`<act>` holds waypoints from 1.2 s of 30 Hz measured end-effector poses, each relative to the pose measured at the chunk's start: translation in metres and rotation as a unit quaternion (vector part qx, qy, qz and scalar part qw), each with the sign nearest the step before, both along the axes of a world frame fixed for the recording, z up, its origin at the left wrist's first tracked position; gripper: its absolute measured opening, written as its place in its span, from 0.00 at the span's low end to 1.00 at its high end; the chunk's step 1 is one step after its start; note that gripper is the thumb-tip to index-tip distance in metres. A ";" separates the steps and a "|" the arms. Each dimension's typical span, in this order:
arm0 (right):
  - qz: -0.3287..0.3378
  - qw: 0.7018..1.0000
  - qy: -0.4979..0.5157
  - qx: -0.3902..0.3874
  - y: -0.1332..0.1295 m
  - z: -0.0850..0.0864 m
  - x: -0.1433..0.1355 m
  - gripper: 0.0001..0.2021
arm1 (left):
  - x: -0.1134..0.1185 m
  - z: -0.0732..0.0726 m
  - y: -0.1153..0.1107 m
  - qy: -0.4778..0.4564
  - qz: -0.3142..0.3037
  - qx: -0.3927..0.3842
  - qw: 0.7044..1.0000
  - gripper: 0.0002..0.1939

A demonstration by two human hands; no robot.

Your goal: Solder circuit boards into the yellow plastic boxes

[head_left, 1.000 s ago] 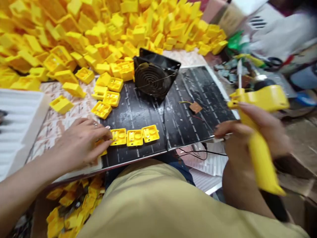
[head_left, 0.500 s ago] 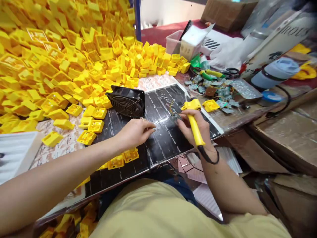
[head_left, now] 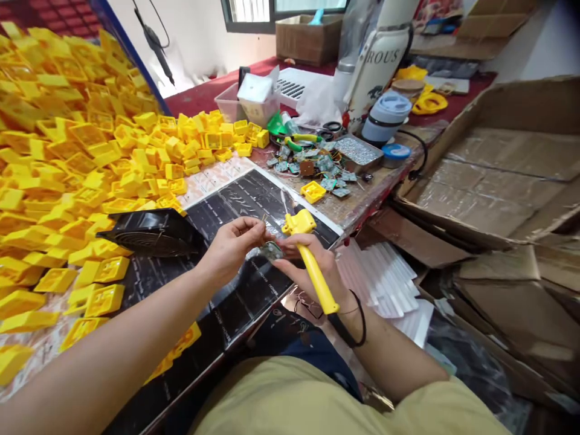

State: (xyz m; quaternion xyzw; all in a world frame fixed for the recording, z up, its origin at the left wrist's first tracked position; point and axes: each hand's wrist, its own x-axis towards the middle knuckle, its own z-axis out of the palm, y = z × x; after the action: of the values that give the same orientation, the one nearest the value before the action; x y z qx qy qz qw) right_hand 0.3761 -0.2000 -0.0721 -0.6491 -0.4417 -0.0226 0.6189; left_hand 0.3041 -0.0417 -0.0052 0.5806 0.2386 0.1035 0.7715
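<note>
My right hand (head_left: 312,266) is wrapped around a yellow-handled soldering iron (head_left: 312,272), its metal tip pointing forward over the mat. Between the thumb and fingers of that same hand sits a small circuit board (head_left: 270,249). My left hand (head_left: 233,244) meets it from the left, fingertips pinched at the board's edge by thin wires; what exactly they grip is too small to make out. Under both hands lies a black mat (head_left: 244,302). A black fan (head_left: 156,232) stands on it, left of my left hand. One yellow housing (head_left: 313,192) rests beyond the iron.
A large heap of yellow housings (head_left: 86,151) covers the left side. Loose circuit boards (head_left: 326,166) lie at the back right, near a metal tray (head_left: 360,150), green-and-yellow cutters (head_left: 301,140) and a blue-lidded cup (head_left: 387,115). Cardboard boxes (head_left: 502,175) stand to the right.
My left hand has come over to my right hand and now pinches at the circuit board. The board has been lifted nearer. The view has swung to the right.
</note>
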 end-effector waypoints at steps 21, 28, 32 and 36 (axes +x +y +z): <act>-0.014 0.982 -0.188 -0.026 -0.031 0.012 0.041 0.10 | 0.013 -0.015 0.013 0.194 -0.126 0.372 0.899 0.06; -0.104 0.937 -0.329 -0.055 -0.068 0.032 0.046 0.24 | 0.020 -0.022 0.030 0.272 -0.142 0.371 0.876 0.08; -0.033 0.942 -0.325 -0.079 -0.061 0.030 0.042 0.23 | 0.022 -0.022 0.030 0.281 -0.165 0.376 0.868 0.09; -0.009 0.938 -0.339 -0.071 -0.052 0.025 0.044 0.16 | 0.024 -0.022 0.032 0.283 -0.173 0.363 0.871 0.09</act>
State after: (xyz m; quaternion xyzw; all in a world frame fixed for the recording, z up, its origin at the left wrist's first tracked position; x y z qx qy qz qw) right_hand 0.4197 -0.2518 -0.0469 -0.6489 -0.6199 -0.2154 0.3850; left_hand 0.3276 -0.0102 -0.0272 0.8560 0.2887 -0.1211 0.4115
